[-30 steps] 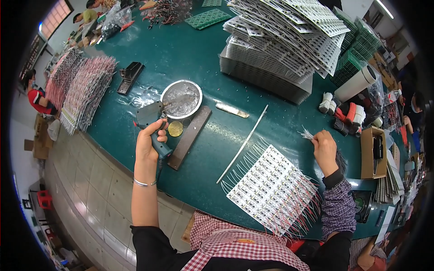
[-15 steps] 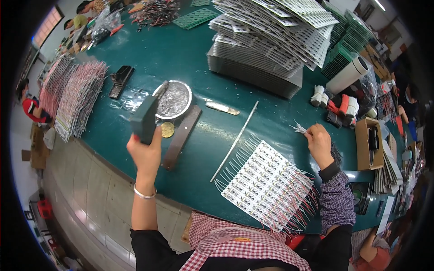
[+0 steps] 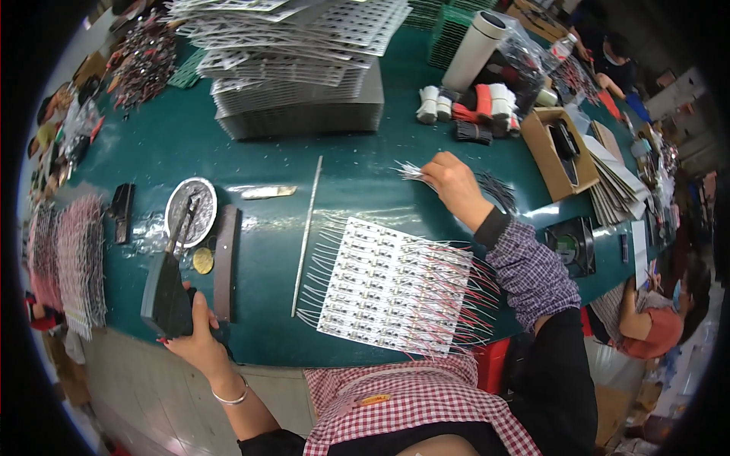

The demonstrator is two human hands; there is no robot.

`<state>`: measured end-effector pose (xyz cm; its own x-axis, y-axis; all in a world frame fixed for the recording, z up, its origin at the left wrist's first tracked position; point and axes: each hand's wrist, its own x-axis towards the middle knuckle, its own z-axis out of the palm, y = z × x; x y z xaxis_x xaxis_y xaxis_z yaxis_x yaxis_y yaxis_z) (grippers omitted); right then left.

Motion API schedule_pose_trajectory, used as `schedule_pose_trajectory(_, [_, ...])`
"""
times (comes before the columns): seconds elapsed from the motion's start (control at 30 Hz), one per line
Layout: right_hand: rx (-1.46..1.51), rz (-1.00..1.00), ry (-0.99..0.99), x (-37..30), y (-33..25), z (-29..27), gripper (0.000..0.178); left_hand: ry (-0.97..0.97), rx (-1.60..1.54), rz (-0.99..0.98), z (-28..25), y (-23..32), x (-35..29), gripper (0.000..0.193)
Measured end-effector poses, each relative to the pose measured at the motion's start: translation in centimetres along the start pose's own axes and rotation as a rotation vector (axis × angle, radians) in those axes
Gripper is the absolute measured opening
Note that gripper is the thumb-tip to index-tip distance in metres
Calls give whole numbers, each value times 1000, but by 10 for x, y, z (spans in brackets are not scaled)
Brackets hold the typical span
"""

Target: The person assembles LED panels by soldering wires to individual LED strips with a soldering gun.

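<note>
My left hand (image 3: 204,343) is closed around a dark, boxy soldering gun (image 3: 166,292). The gun's slim front end reaches over a round white-rimmed bowl (image 3: 214,209) holding silvery scraps. Between the pinched fingertips of my right hand (image 3: 456,186) is a small bundle of white wires (image 3: 411,171), held just above the table. A white circuit board panel (image 3: 388,289) lies flat in front of me; white wires stick out along its left side, red and white ones along its right. More loose dark wires (image 3: 496,190) lie beside my right hand.
Left of the panel are a thin rod (image 3: 307,235), a brown bar (image 3: 226,266) and a round yellow piece (image 3: 203,261). A tall board stack (image 3: 304,106) stands behind. A white flask (image 3: 473,53), wire bundles (image 3: 475,133) and a cardboard box (image 3: 561,182) occupy the right.
The view has swung to the right, so the table items appear further left. The soldering gun's tip has gone from the bowl's far rim to over its middle. My right hand keeps the white wires.
</note>
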<state>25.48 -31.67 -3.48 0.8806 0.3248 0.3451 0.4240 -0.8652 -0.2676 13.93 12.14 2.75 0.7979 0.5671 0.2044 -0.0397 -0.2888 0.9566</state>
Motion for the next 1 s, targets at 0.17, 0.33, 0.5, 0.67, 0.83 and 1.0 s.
schedule_pose_trajectory(0.17, [-82, 19, -11, 0, -5, -7, 11, 2, -189, -92, 18, 15, -28, 26])
schedule_pose_trajectory(0.33, [-202, -51, -82, 3, -15, -20, 16, -55, -238, -161, 25, 17, -49, 29])
schedule_pose_trajectory(0.5, [-329, -183, -163, 19, -31, -39, 13, -141, -302, -203, 31, 20, -57, 37])
schedule_pose_trajectory(0.67, [-368, -221, -219, 20, -22, -27, 9, -172, -340, -233, 37, 22, -61, 38])
schedule_pose_trajectory(0.83, [-356, -231, -204, 24, -29, -34, 8, -168, -343, -248, 31, 22, -63, 38])
schedule_pose_trajectory(1.0, [-475, -386, -218, 40, -55, -47, 4, -162, -355, -265, 29, 24, -62, 40])
